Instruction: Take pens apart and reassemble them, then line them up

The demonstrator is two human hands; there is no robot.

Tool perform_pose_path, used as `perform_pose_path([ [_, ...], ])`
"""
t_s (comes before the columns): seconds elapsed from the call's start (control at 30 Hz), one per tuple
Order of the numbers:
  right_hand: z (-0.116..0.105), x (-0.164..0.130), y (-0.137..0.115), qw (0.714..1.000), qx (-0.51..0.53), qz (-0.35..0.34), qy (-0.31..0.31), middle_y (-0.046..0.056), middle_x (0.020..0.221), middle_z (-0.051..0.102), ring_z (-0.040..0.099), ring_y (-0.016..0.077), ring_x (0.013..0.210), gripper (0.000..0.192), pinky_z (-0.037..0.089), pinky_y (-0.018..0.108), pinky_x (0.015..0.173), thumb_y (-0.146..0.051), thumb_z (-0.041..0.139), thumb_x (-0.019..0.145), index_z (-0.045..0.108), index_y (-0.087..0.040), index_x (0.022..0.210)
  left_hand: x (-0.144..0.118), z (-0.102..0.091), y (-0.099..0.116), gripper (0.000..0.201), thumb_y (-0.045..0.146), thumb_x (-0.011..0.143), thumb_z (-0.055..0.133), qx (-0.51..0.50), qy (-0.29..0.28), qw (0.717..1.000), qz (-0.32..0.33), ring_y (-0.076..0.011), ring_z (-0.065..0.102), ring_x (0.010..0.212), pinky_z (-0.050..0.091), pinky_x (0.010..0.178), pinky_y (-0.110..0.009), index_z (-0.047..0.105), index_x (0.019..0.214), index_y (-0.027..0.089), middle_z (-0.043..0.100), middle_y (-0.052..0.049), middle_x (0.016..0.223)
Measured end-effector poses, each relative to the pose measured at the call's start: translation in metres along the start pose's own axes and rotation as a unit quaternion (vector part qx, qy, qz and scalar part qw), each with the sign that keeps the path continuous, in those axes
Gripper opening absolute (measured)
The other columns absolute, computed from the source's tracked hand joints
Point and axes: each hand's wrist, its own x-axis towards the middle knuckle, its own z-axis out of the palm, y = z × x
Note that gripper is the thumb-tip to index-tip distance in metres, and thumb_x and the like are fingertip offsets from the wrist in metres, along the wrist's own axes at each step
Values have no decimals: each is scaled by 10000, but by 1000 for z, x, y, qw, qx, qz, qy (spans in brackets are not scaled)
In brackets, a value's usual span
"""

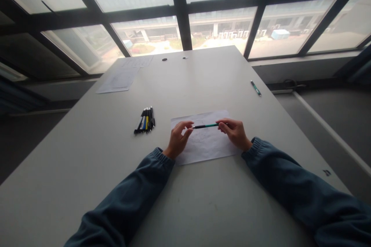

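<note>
A slim green-and-black pen [211, 125] is held level above a sheet of white paper [208, 150] with faint line drawing on it. My right hand [233, 133] pinches the pen's right end between thumb and fingers. At the other end, the thumb and index finger of my left hand [179, 139] close around the pointed tip. Both wrists come from dark blue sleeves and hover over the sheet's sides. Part of the drawing is hidden under the hands and pen.
Left of the paper lies a row of several pens [146, 120], black with white, blue and yellow parts. Another green pen [256, 88] rests near the right edge of the white table [214, 208]. Printed sheets [119, 77] lie far left; a small dark object [327, 172] sits right.
</note>
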Motion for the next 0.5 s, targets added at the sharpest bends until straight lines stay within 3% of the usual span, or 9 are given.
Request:
perform_pose_path([
  [0.13, -1, 0, 4, 1000, 1, 4, 9, 52, 721, 701, 594, 129, 586, 321, 525, 269, 552, -453, 683, 874, 761, -152, 955, 0, 2, 1, 300, 356, 884, 700, 9, 33, 999, 40, -174, 661, 864, 508, 805, -328, 613, 1122, 195, 704, -46, 923],
  [0.33, 0, 0, 4, 1000, 5, 0, 2, 44, 717, 696, 585, 119, 581, 281, 514, 256, 551, -414, 688, 878, 762, -151, 946, 1, 2, 3, 90, 238, 908, 650, 14, 25, 997, 72, -158, 615, 824, 510, 774, -312, 628, 982, 192, 656, -35, 870],
  [0.5, 1, 0, 3, 1000, 6, 0, 3, 42, 717, 696, 584, 117, 577, 272, 511, 256, 548, -406, 692, 874, 762, -150, 939, 2, 2, 5, 67, 227, 907, 648, 11, 21, 997, 71, -160, 597, 815, 498, 764, -306, 623, 956, 189, 639, -34, 851],
])
